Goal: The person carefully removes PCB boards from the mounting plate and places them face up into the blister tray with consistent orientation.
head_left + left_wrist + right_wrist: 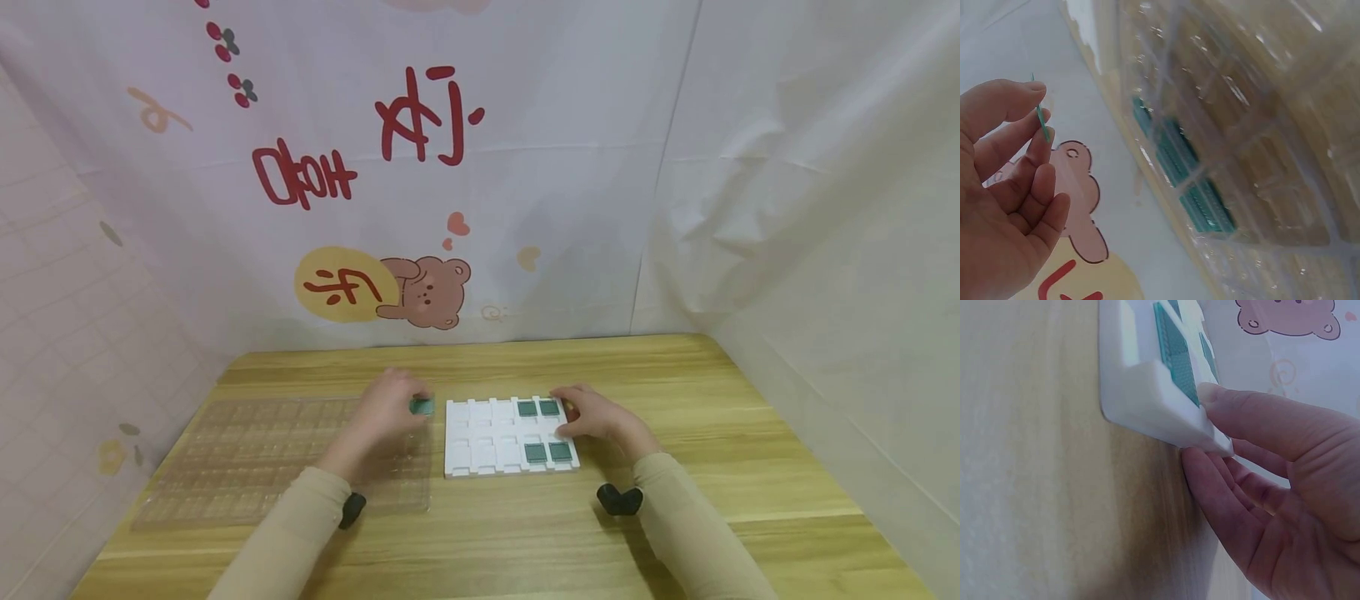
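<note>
Between thumb and fingertips, my left hand [384, 407] pinches a thin green square plate [423, 407], held just left of the white tray. Edge-on, the same green plate [1042, 120] looks like a fine strip in the left wrist view. A white compartment tray [482, 437] lies on the table, with two green plates in its far right compartments and two in the near right ones. My right hand [603, 418] grips that tray's right edge. In the right wrist view the thumb is on the rim beside a green plate [1177, 356], with fingers against the tray's side.
A clear plastic tray [247, 483] with many compartments covers the table's left part, partly behind the left arm. Several green plates [1186, 172] stand in one of its compartments. The wooden table [517, 542] meets a printed white curtain [570, 208] at the back.
</note>
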`<state>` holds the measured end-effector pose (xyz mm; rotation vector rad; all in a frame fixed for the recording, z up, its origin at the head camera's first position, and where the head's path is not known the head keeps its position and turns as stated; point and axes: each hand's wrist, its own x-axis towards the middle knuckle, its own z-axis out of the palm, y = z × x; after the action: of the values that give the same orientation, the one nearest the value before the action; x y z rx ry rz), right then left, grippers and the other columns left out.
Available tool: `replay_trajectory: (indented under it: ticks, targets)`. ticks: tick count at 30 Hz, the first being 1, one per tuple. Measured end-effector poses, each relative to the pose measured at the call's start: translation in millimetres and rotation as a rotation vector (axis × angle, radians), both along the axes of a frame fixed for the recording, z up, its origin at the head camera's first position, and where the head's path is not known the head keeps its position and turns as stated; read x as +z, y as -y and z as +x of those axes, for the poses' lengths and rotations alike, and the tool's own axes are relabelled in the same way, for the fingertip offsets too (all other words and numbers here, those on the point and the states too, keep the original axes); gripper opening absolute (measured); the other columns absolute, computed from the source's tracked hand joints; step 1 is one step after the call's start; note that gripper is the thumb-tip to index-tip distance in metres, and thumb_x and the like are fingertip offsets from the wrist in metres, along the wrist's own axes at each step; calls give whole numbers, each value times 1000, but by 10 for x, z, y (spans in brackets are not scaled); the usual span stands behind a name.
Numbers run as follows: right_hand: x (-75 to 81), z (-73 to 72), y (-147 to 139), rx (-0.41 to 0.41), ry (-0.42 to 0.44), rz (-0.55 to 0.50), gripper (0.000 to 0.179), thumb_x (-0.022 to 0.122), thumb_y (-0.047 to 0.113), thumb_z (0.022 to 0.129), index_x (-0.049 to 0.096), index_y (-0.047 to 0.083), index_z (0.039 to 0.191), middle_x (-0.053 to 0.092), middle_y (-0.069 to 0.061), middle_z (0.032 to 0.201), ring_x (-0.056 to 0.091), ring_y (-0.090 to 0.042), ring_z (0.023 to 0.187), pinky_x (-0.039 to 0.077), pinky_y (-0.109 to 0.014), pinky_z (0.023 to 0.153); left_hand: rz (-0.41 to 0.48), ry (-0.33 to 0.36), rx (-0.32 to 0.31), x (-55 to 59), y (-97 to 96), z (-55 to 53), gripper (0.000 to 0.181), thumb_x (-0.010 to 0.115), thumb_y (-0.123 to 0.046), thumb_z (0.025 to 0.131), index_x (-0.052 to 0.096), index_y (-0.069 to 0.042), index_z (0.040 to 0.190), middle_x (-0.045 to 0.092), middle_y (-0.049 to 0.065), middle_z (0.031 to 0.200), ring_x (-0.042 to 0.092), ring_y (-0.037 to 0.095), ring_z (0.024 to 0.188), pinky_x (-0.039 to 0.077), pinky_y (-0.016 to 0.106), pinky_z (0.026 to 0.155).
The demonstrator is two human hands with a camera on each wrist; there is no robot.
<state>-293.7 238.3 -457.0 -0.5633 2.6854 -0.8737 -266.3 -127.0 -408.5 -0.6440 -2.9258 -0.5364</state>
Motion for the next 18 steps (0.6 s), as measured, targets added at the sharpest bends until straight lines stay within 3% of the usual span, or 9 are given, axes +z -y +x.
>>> replay_trajectory:
  ticks: [4,11,18]
  targets:
    - [18,8,11,-1,3,7,68,80,16,82,49,1,141,48,-19,128,49,-28,102,44,-46,92,-23,41,5,-40,36,-37,22,80,-12,75,77,-10,97,68,-2,88,50,20,86,43,38,80]
    - [20,17,11,-9,7,15,69,80,17,82,49,2,141,47,-19,131,49,-28,103,44,-47,94,-98,-17,-68,-125,103,-113,16,81,-11,74,75,-8,89,69,-1,84,56,19,80,42,40,88]
    - [27,25,14,-16,12,8,68,79,16,82,49,2,141,47,-19,130,50,-27,102,44,-45,92,-143,38,-80,-134,90,-142,10,80,-8,74,70,-11,76,60,-4,72,49,19,75,42,41,87]
